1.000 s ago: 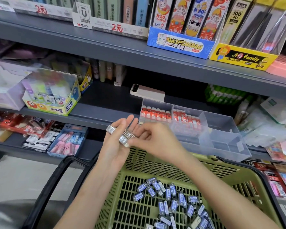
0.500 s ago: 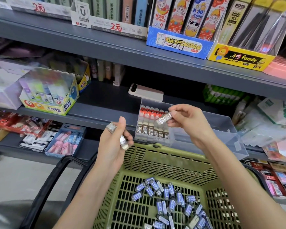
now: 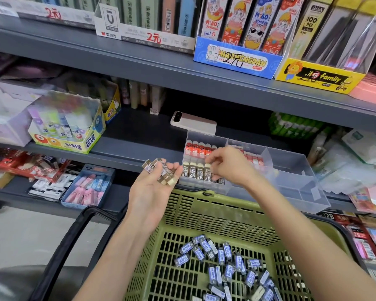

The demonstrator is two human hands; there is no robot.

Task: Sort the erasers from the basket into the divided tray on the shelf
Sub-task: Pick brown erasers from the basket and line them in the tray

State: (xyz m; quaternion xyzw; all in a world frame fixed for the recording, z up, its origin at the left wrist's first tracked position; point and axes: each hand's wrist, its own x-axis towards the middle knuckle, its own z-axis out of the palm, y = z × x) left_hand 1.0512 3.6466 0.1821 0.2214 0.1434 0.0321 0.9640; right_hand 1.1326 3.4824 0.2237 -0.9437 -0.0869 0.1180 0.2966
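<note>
A green plastic basket [image 3: 206,216] sits low in front of me with several blue-and-grey sleeved erasers [image 3: 226,263] loose on its floor. A clear divided tray [image 3: 308,192] stands on the shelf just behind it. Its back left compartment holds red-sleeved erasers [image 3: 198,148], and its front left compartment holds a row of grey 2B erasers [image 3: 193,173]. My left hand [image 3: 152,192] is palm up left of the tray and holds several grey erasers [image 3: 161,172]. My right hand [image 3: 228,166] reaches down into the front left compartment, fingers curled on one grey eraser at the row's right end.
A pale phone-like device [image 3: 193,124] lies on the shelf behind the tray. A glue-stick box [image 3: 67,129] stands at the left. A blue box of pink erasers [image 3: 89,187] sits on the lower shelf. The basket's black handle [image 3: 67,246] hangs at the left.
My right hand has carried a grey eraser from above the tray down into the front left compartment. My left hand has risen and turned palm up, showing its erasers.
</note>
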